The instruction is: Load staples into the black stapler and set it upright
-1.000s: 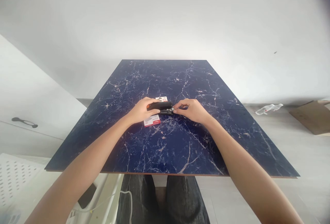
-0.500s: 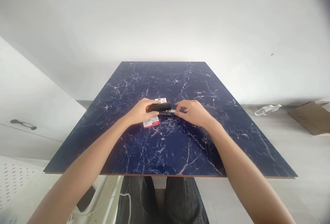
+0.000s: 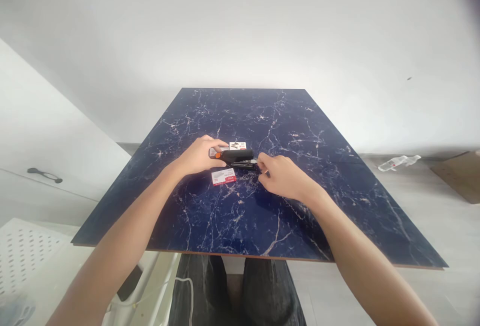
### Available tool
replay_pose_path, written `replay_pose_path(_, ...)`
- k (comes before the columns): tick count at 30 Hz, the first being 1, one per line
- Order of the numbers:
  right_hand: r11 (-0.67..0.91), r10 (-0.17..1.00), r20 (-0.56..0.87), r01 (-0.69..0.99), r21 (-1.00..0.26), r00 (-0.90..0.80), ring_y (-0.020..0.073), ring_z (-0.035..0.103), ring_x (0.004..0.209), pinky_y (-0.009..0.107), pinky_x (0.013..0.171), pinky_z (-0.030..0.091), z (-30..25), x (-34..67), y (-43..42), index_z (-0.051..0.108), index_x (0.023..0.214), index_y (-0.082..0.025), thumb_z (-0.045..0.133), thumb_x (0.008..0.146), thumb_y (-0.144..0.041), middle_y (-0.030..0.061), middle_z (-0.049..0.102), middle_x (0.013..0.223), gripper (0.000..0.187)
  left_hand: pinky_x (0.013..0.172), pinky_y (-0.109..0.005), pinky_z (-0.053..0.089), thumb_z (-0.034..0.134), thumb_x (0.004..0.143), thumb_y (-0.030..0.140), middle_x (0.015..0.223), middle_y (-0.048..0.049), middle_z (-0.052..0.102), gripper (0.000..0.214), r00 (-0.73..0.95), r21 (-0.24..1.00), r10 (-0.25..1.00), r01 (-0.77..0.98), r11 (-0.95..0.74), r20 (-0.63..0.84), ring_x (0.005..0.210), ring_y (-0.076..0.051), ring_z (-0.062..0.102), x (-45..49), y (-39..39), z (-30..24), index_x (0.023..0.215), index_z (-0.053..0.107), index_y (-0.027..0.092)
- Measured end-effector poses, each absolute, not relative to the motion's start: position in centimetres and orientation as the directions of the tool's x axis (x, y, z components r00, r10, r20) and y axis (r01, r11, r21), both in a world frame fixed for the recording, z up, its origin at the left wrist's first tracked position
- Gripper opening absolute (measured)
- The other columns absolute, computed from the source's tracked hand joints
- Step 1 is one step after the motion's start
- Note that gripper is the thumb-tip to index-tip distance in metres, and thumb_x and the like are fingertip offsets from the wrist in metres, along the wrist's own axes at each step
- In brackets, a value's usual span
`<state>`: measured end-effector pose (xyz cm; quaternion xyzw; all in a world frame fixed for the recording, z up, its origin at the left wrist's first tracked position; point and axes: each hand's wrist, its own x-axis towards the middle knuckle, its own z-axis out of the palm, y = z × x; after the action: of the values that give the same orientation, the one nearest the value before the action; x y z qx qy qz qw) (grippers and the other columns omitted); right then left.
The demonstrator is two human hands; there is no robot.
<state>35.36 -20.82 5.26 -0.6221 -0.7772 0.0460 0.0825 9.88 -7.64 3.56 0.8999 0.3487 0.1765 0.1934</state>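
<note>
A black stapler [image 3: 240,155] with an orange patch lies crosswise on the table, its top raised from the metal lower part. My left hand [image 3: 200,155] is around its left end, thumb on the near side and fingers on the far side. My right hand [image 3: 283,173] is closed at the right end, fingertips pinched on the silver metal part there; what lies inside the fingers is hidden. A red-and-white small box [image 3: 224,176] lies just in front of the stapler. Behind it sits another small white-and-red box [image 3: 237,145], partly covered.
The dark blue marble-patterned table [image 3: 240,226] stands against a white wall. On the floor to the right are clear plastic bottles [image 3: 399,162] and a cardboard box [image 3: 459,176]. A white cabinet with a dark handle [image 3: 45,175] is at left, and a white cable [image 3: 192,291] hangs near my legs.
My right fingers have curled in at the stapler's right end, and the dark blue piece seen there before is now hidden. My left hand has slid back a little, baring more of the stapler.
</note>
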Motion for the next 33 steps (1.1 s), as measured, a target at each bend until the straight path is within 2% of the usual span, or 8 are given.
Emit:
replay_pose_path(8, 0.385, 0.918, 0.081, 0.921, 0.052, -0.388, 0.0247, 0.058, 0.076, 0.033, 0.06, 0.029, 4.4, 32.4, -21.4, 0.058, 0.096, -0.016, 0.052, 0.084, -0.02, 0.0138, 0.067, 0.089, 0.014, 0.084, -0.039, 0.049, 0.078, 0.081, 0.038, 0.111, -0.0073, 0.065, 0.055, 0.678, 0.449, 0.709, 0.582, -0.678, 0.192, 0.103, -0.029, 0.061, 9.9, -7.7, 3.5, 0.133, 0.059, 0.032)
replay_pose_path(14, 0.214, 0.961, 0.19, 0.975, -0.06, -0.199, 0.0223, 0.057, 0.071, 0.032, 0.058, 0.026, 3.6, 33.5, -20.0, 0.055, 0.092, -0.019, 0.047, 0.089, -0.02, 0.009, 0.065, 0.084, 0.008, 0.085, -0.039, 0.05, 0.072, 0.087, 0.042, 0.115, -0.0084, 0.066, 0.048, 0.688, 0.393, 0.667, 0.55, -0.737, 0.286, 0.105, -0.029, 0.061, 11.7, -9.1, 2.3, 0.131, 0.059, 0.026)
replay_pose_path(17, 0.176, 0.965, 0.223, 0.971, -0.164, -0.137, 0.0213, 0.058, 0.073, 0.03, 0.061, 0.029, 3.1, 34.5, -19.2, 0.053, 0.091, -0.019, 0.045, 0.09, -0.018, 0.0081, 0.065, 0.088, 0.007, 0.088, -0.038, 0.051, 0.06, 0.095, 0.044, 0.131, -0.0113, 0.06, 0.056, 0.728, 0.376, 0.604, 0.487, -0.788, 0.325, 0.112, -0.029, 0.061, 13.7, -10.8, 1.5, 0.145, 0.045, 0.024)
replay_pose_path(20, 0.181, 0.961, 0.253, 0.947, -0.267, -0.112, 0.0206, 0.058, 0.075, 0.029, 0.063, 0.032, 2.8, 35.4, -18.7, 0.051, 0.091, -0.02, 0.044, 0.09, -0.016, 0.0075, 0.066, 0.094, 0.009, 0.089, -0.038, 0.05, 0.055, 0.097, 0.052, 0.145, -0.0124, 0.051, 0.071, 0.808, 0.408, 0.535, 0.415, -0.814, 0.246, 0.117, -0.03, 0.059, 14.3, -12.0, 1.8, 0.157, 0.026, 0.027)
replay_pose_path(22, 0.183, 0.959, 0.265, 0.936, -0.299, -0.103, 0.0215, 0.059, 0.079, 0.029, 0.065, 0.034, 2.8, 35.8, -18.6, 0.051, 0.093, -0.02, 0.043, 0.09, -0.015, 0.0084, 0.067, 0.099, 0.011, 0.082, -0.035, 0.051, 0.057, 0.094, 0.056, 0.141, -0.0118, 0.055, 0.079, 0.843, 0.461, 0.519, 0.409, -0.787, 0.138, 0.108, -0.029, 0.064, 13.4, -12.2, 2.7, 0.159, 0.021, 0.03)
replay_pose_path(25, 0.17, 0.962, 0.261, 0.928, -0.332, -0.082, 0.0225, 0.06, 0.08, 0.029, 0.066, 0.035, 2.9, 35.9, -18.5, 0.052, 0.096, -0.02, 0.042, 0.09, -0.015, 0.0094, 0.068, 0.101, 0.013, 0.073, -0.031, 0.05, 0.07, 0.082, 0.056, 0.132, -0.0082, 0.061, 0.081, 0.862, 0.517, 0.507, 0.429, -0.741, 0.012, 0.099, -0.027, 0.067, 11.1, -11.4, 4.1, 0.153, 0.036, 0.035)
replay_pose_path(28, 0.164, 0.968, 0.24, 0.906, -0.391, -0.071, 0.0225, 0.061, 0.077, 0.029, 0.065, 0.035, 3.0, 35.5, -18.5, 0.052, 0.098, -0.021, 0.04, 0.089, -0.014, 0.008, 0.068, 0.094, 0.016, 0.065, -0.028, 0.047, 0.078, 0.073, 0.05, 0.118, -0.0054, 0.068, 0.068, 0.864, 0.552, 0.498, 0.451, -0.702, -0.072, 0.084, -0.023, 0.068, 9.3, -10.5, 4.8, 0.136, 0.058, 0.033)
replay_pose_path(33, 0.127, 0.98, 0.197, 0.876, -0.465, -0.038, 0.021, 0.057, 0.067, 0.028, 0.061, 0.035, 3.2, 34.9, -18.7, 0.051, 0.099, -0.021, 0.039, 0.086, -0.015, 0.0049, 0.066, 0.08, 0.018, 0.056, -0.029, 0.041, 0.068, 0.081, 0.053, 0.091, -0.0066, 0.071, 0.051, 0.787, 0.407, 0.611, 0.586, -0.701, -0.081, 0.066, -0.023, 0.065, 9.4, -9.8, 4.2, 0.126, 0.064, 0.028)
